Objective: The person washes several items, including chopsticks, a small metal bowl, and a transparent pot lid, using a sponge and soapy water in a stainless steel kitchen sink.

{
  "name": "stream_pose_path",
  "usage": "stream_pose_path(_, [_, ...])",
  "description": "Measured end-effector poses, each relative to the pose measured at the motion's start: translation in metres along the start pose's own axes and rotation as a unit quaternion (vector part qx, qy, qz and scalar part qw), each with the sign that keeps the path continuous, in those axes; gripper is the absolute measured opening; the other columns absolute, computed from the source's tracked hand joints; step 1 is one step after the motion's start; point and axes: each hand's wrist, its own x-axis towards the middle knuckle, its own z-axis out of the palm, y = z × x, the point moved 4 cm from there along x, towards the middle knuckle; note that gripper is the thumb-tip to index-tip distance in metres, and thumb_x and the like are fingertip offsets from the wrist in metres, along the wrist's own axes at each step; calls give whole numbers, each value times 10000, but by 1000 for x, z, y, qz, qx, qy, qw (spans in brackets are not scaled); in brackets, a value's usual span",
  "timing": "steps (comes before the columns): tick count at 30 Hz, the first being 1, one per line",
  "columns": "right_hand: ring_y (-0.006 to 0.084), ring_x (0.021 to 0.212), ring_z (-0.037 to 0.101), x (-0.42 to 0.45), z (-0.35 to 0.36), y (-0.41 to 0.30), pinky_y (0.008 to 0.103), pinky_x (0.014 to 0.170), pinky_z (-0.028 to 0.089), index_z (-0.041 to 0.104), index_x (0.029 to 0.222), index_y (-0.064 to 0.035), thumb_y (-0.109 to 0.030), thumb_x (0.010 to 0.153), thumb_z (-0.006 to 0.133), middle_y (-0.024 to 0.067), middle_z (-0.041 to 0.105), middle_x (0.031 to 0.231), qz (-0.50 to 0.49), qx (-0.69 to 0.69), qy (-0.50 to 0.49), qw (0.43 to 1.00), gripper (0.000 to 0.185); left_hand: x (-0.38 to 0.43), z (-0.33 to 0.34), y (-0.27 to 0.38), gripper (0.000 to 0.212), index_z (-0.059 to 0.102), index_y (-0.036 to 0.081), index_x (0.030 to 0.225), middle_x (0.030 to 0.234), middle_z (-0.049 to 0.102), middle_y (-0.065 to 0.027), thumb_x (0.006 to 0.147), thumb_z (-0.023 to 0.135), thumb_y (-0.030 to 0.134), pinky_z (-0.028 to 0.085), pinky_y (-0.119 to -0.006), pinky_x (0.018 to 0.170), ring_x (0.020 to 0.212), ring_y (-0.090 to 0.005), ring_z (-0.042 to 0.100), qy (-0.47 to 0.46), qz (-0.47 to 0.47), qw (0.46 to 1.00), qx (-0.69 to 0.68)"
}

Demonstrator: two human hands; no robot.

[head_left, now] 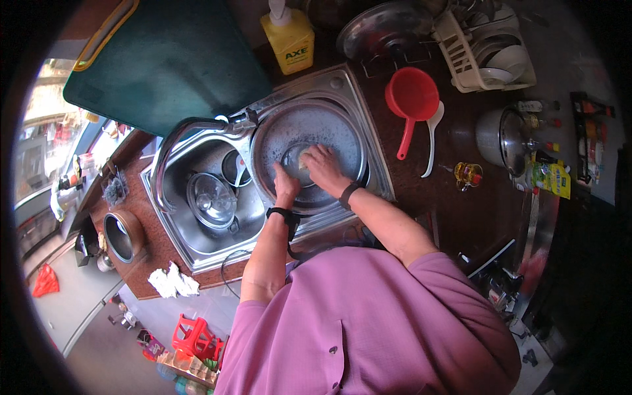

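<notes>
A wide round metal pan [328, 118] with wet, spotted insides lies over the right basin of a steel double sink [249, 106]. Inside it, my right hand [322, 165] presses a small pale sponge or cloth [302, 159] against the bottom, near the centre. My left hand [286, 183] rests at the pan's near left part, thumb raised; its fingers are partly hidden, so whether they grip the pan does not show. In the left basin lie a glass lid [215, 201] on a pot and a small bowl with a white spoon [240, 170]. The curved faucet [170, 143] reaches over that basin.
Behind the sink stand a green board [163, 64] and a yellow soap bottle [291, 42]. On the right counter are a red ladle [412, 94], a white spoon [432, 126], a dish rack [459, 54] and a lidded pot [493, 136]. A white cloth [173, 281] lies at the left counter edge.
</notes>
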Motion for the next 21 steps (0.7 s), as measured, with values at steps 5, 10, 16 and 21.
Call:
stream_pose_path(5, [282,985,485,-3,3,5,412,815,395,621,898,-104,1,681,561,72,551,979,40,-19,-10,999,248,0,3,5,550,320,-2,1211,1052,551,-345,709,540,42,406,-483,904,1066,-472,514,31,-8,999,-30])
stream_pose_path(10, [300,954,485,-7,7,11,414,826,402,618,905,-86,29,665,553,82,555,972,62,26,-21,998,273,0,12,8,504,365,-11,1166,1072,544,-344,706,556,67,394,-487,919,1074,-481,500,51,-33,997,-47])
stream_pose_path(16, [310,941,482,-16,2,8,395,834,414,612,913,-46,49,663,533,99,559,963,20,46,11,999,279,-8,11,18,502,374,-5,1170,1089,538,-342,723,573,111,407,-488,910,1057,-484,507,97,-76,992,-35])
stream_pose_path(21, [314,945,481,-19,2,6,403,846,411,611,916,-42,50,669,530,108,556,962,10,69,23,997,276,-5,5,11,497,377,-1,1176,1073,548,-338,738,575,126,413,-495,901,1040,-483,518,70,-75,994,-25])
